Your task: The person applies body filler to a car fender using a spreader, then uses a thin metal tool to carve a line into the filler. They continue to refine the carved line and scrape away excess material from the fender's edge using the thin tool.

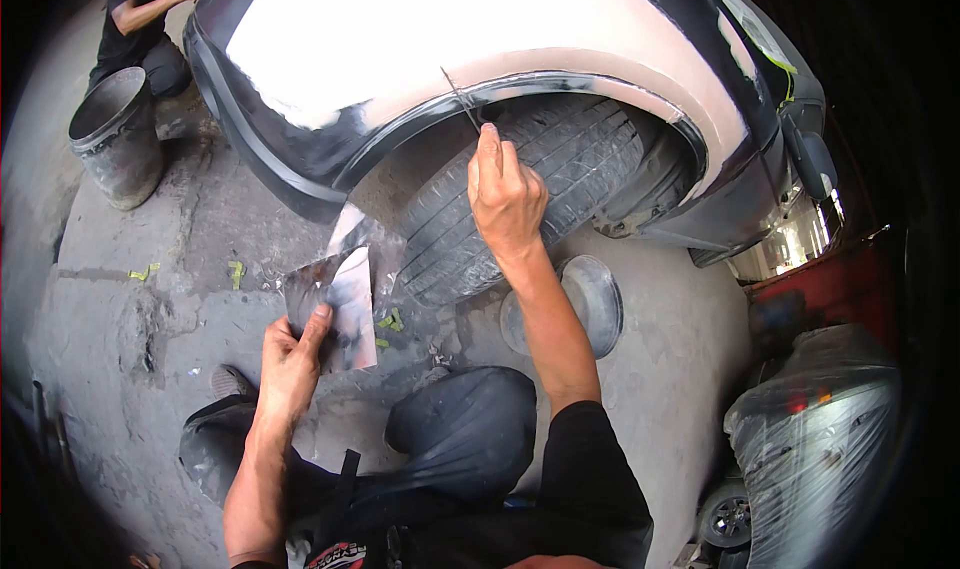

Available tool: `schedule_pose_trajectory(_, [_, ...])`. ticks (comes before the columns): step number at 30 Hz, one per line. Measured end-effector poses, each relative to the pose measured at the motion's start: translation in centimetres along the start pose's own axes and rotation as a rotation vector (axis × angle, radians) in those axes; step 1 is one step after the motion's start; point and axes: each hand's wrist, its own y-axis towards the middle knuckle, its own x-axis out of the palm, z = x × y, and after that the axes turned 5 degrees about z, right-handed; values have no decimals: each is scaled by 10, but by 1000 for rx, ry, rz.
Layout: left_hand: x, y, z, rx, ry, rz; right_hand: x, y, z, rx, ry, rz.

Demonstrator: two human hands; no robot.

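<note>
My right hand (pixel 508 194) is closed around a thin putty knife (pixel 460 91), seen almost edge-on. The blade meets the lip of the wheel arch (pixel 540 74), whose surface is coated in pale pinkish filler. Below that hand sits the car's tyre (pixel 520 184), turned outward and dusty. Lower down and to the left, my left hand (pixel 292 357) grips a thin glossy sheet (pixel 350 314), thumb on top and fingers hidden beneath. Pale and dark smears mark the sheet. Behind it, another light patterned sheet (pixel 360 231) shows near the tyre.
A round grey basin (pixel 597 304) lies on the floor under my right forearm. At the upper left, a dirty bucket (pixel 122 154) stands near a crouching person (pixel 140 34). Bits of yellow-green tape (pixel 237 274) litter the concrete. A plastic-covered vehicle (pixel 815 439) is at the lower right.
</note>
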Motion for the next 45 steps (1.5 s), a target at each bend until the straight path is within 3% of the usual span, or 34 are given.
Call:
schedule_pose_trajectory(6, [5,-3,9,31,-9,28,4,2,7,-90,15,43])
schedule_pose_trajectory(11, [3,-3,12,14,-10,15,8,38,-15,-26,-7,12])
schedule_pose_trajectory(15, [3,2,4,88,-119,55,17,33,-15,9,26,54])
schedule_pose_trajectory(18, [-3,2,6,4,-44,-1,12,29,-13,1,24,28])
schedule_pose_trajectory(24, [3,3,-3,60,-125,12,14,36,-15,-24,20,19])
schedule_pose_trajectory(30, [-2,0,10,2,72,-5,18,14,0,-51,13,40])
schedule_pose_trajectory(37, [4,3,0,44,-62,46,25,13,-5,-24,58,130])
schedule_pose_trajectory(39, [4,3,-1,32,-47,14,17,18,-8,6,100,6])
schedule_pose_trajectory(45, [-2,1,5,-1,-22,22,34,-12,14,-48,99,148])
